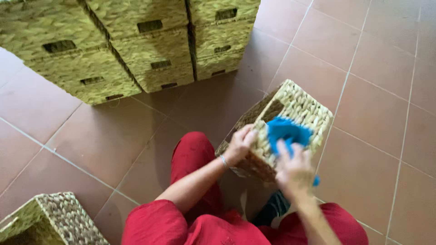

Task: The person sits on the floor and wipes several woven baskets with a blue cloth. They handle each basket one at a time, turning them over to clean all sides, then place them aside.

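This looks like a small craft workshop or storeroom for woven goods, set up on a bare floor rather than at a bench. Large reddish-brown floor tiles (372,113) with pale grout lines cover the ground. Identical woven straw baskets stand in neat stacks (131,45) at the back, each with a cut-out handle slot. Another basket of the same kind (50,220) sits apart nearby.

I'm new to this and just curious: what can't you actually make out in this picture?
- Blue tool: blurred, partly behind the right hand; kind unclear.
- Woven basket: its inside faces away.
- Corner basket: cut off by the frame edge.
- Stacked baskets: tops cropped.
- Left hand grip: fingertips hidden.
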